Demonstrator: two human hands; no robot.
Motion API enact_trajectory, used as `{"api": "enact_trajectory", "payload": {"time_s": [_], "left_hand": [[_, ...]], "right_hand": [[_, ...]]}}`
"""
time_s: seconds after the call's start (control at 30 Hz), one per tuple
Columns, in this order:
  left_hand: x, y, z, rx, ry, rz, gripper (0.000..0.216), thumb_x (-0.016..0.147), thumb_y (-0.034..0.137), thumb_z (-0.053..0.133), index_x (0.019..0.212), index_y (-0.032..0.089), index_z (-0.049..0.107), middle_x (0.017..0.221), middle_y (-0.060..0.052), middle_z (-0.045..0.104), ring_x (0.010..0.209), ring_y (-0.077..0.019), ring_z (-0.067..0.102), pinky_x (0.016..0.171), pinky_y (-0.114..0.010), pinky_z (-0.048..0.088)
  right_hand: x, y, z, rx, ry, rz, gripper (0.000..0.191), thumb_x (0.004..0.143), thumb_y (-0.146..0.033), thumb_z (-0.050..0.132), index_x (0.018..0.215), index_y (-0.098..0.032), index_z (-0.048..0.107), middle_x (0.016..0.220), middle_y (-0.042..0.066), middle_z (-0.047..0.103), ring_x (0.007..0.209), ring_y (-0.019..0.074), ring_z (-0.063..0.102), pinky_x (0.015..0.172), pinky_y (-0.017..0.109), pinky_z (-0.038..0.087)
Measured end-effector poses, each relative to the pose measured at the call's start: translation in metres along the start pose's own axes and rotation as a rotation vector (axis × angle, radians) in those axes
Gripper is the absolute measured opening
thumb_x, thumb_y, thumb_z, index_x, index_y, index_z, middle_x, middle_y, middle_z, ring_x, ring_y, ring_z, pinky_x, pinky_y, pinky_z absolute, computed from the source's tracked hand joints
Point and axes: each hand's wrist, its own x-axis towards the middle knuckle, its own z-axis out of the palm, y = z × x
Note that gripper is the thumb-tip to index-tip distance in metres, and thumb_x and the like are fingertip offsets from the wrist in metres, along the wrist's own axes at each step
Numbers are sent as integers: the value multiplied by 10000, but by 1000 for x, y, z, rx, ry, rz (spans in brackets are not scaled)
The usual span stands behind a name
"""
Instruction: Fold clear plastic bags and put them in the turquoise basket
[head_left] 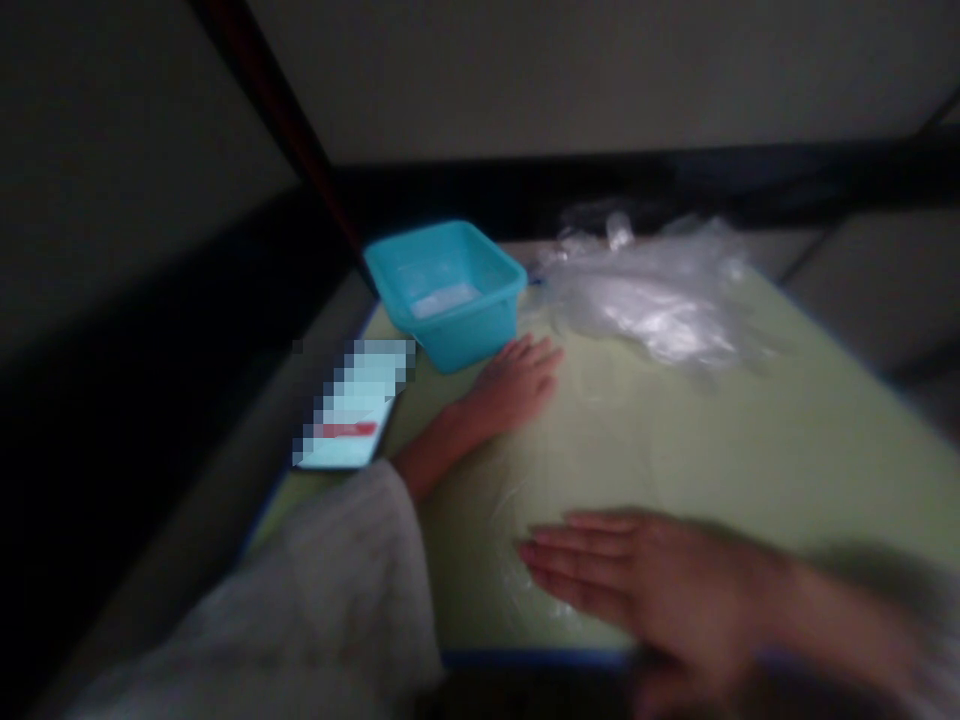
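Note:
My left hand [517, 382] lies palm down with its fingers spread, just in front of a turquoise plastic basin [480, 335]. Near the front edge, my right hand [652, 580] is stretched out flat, its fingers pointing left. Between and under the hands is a clear plastic sheet or bag [517, 590], seen mostly by its shiny creases; its outline is hard to make out. Neither hand is closed around anything. Inside the basin lies something pale that I cannot identify.
The yellow-green table [750, 470] has a blue edge. A heap of crumpled clear plastic bags [660, 300] lies at the back right. A phone with a lit, pixelated screen [356, 405] rests at the left edge. Behind stands a wall [600, 80] with a dark band.

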Motion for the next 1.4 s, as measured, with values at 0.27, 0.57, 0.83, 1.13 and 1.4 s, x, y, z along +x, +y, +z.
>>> {"api": "enact_trajectory", "payload": {"time_s": [0.27,0.57,0.83,1.13,1.4], "left_hand": [[0,-2,2,18,3,4,459,947,235,317,1385,128,406,1450,-133,405,1351,-283,339,1104,-446,265],[0,1,-1,24,-21,-16,467,944,229,316,1393,124,391,1445,-129,409,1357,-286,324,1109,-438,250],[-1,-2,2,-8,-17,-8,469,945,230,306,1393,115,383,1458,-142,386,1372,-284,299,1114,-441,246],[-1,-2,3,0,-12,-7,465,942,238,307,1384,124,392,1458,-132,388,1373,-286,297,1114,-440,247],[-1,-1,2,9,-39,-17,472,948,242,320,1400,120,380,1469,-132,373,1382,-298,280,1128,-434,226]], "right_hand": [[1,2,2,31,-17,0,860,848,-388,578,1491,-64,107,1543,156,100,1428,236,86,1170,381,112],[0,-2,2,19,-18,-5,846,847,-326,572,1492,-63,94,1543,149,111,1429,224,89,1172,359,111],[1,-1,3,-5,-35,-18,804,856,-295,544,1487,-45,115,1544,146,122,1430,218,89,1176,346,81],[1,-1,3,-1,-26,-33,816,840,-270,552,1490,-57,108,1542,141,124,1429,210,93,1176,346,95],[2,-2,-1,-22,-95,-32,783,859,-253,528,1490,-58,109,1551,125,103,1433,197,55,1175,331,31]]}}
